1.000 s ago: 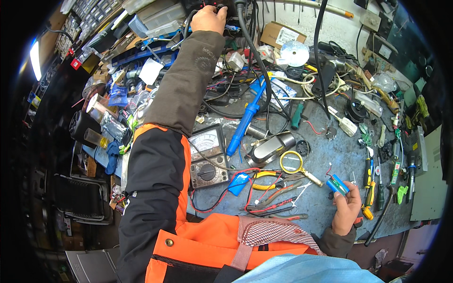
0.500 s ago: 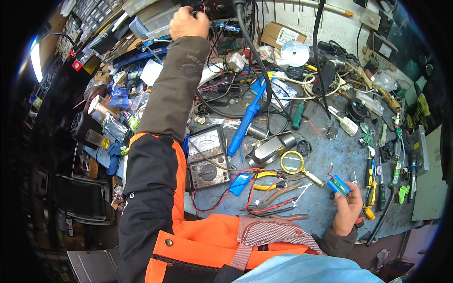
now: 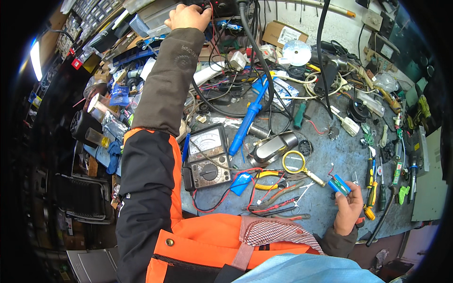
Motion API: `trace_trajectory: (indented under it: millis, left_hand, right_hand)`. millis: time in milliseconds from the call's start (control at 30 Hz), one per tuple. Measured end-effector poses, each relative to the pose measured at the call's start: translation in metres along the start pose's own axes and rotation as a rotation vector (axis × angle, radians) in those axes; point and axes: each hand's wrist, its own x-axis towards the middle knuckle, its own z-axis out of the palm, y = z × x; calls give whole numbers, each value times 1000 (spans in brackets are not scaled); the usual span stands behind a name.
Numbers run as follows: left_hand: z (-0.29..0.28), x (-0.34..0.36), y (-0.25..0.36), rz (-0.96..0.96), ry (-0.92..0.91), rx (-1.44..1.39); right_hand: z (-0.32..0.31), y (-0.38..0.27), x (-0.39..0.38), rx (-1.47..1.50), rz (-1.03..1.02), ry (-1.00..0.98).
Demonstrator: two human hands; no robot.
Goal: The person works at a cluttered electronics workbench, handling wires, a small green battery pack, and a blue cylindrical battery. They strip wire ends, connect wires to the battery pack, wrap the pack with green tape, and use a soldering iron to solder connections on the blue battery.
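Note:
My left hand (image 3: 188,18) reaches far up to the dark box-like device (image 3: 223,6) at the back of the bench. Its fingers are curled at the left part of that device, beside a red wire, and what they grip is hidden. At the front right, my right hand (image 3: 348,209) pinches a small blue battery pack (image 3: 339,185) with a short red lead. Left of it lies a yellow-rimmed magnifying glass (image 3: 306,173). Another blue pack (image 3: 241,183) rests beside the analog multimeter (image 3: 207,172), among its red and black leads.
A blue soldering tool (image 3: 245,128) slants across the bench middle, near a silver metal casing (image 3: 273,149). Several pliers (image 3: 278,197) lie at the front. Screwdrivers (image 3: 372,191) line the right side. Cables and a disc (image 3: 297,52) crowd the back.
My left hand has shifted slightly left, its forearm moving with it, and stays at the device. My right hand holds the battery pack in nearly the same place.

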Motion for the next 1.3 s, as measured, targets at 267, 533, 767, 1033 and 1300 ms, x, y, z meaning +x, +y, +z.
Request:
trace_trajectory:
  millis: [267, 533, 767, 1033, 1300]
  left_hand:
    - [32, 4, -2, 43, 115, 7]
    - [23, -4, 5, 231, 304, -22]
    - [-34, -8, 42, 46, 346, -384]
    - [-40, 9, 116, -440, -506, -1429]
    - [-42, 27, 122, -361, -288, -1822]
  right_hand:
    - [1, -2, -1, 0, 7, -2]
    - [3, -2, -3, 2, 15, 11]
    - [-1, 1, 0, 34, -41, 15]
    - [-3, 2, 4, 7, -96, 6]
    - [4, -1, -3, 38, -91, -15]
